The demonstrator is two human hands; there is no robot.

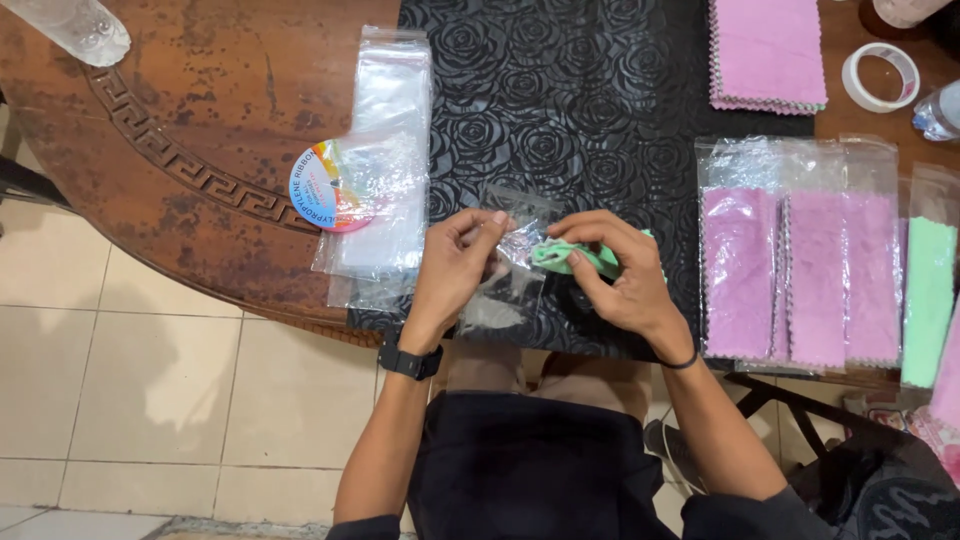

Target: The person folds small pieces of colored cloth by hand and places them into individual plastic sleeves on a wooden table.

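Green cloth [580,257] pinched in right hand [615,275], clear bag [505,265] in left hand [455,265].

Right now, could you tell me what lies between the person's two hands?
In the head view, a small clear plastic bag spans the gap between the left hand and right hand, which pinches a folded green cloth.

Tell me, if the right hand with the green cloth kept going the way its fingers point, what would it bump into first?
The right hand points left, so it would probably first meet the small clear bag that the left hand holds open, right in front of the green cloth.
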